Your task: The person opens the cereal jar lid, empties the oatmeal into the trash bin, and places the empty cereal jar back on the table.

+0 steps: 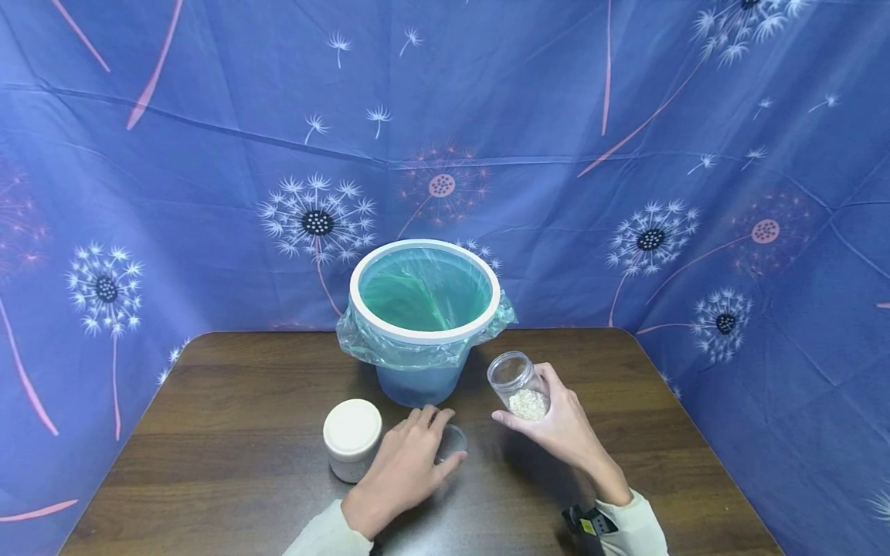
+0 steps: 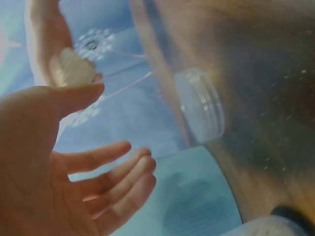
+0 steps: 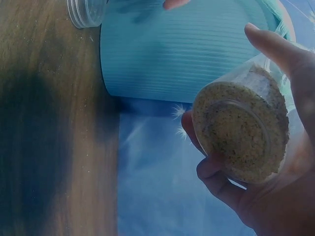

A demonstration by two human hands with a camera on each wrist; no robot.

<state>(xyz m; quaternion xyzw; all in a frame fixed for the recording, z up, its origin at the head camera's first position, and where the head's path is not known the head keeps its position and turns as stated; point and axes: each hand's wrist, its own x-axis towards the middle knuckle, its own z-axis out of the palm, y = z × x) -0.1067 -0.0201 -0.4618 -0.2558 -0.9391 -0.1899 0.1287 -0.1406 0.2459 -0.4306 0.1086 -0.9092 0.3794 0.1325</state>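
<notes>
Gripping in the curled right hand (image 1: 562, 428) a clear round plastic jar (image 1: 518, 386) of pale granules (image 1: 528, 404), tilted toward a blue, white-rimmed bin (image 1: 420, 388) with a green-tinted plastic liner (image 1: 375, 346), above a brown wooden bench (image 1: 236, 432). Holding the left hand (image 1: 399, 469) empty, with loosely spread fingers, near a clear round plastic lid (image 2: 201, 105) and beside a cream-lidded round jar (image 1: 352, 431).

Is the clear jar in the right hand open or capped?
Open: the jar shows an uncovered mouth, and a clear lid lies on the table near the left hand.
</notes>
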